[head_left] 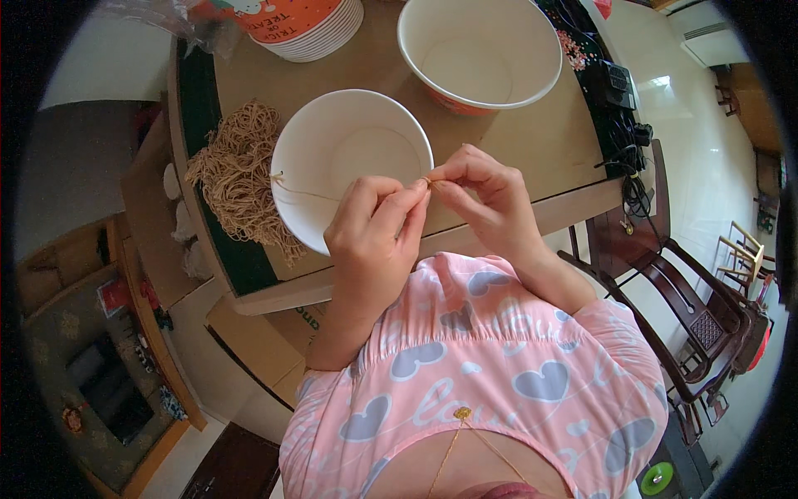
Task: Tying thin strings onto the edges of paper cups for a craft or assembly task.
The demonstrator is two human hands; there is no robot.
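Observation:
A white-lined paper bucket (366,137) stands at the table's near edge, its mouth tipped toward me. A thin tan string (309,194) is knotted at its left rim and runs across the mouth to my fingers at the right rim. My left hand (372,229) reaches over the bucket's near side and pinches the string with thumb and fingertips. Against those fingertips, my right hand (490,200) pinches the string too, just at the rim. The exact shape of the string there is partly hidden by my fingers. A tangled heap of tan string (237,179) lies left of the bucket.
A second paper bucket (478,54) stands farther back to the right. At the back left is a stack of orange-printed buckets (307,33) beside clear plastic wrapping (170,21). Black cables (636,195) hang off the right table edge, near a dark wooden chair (690,316).

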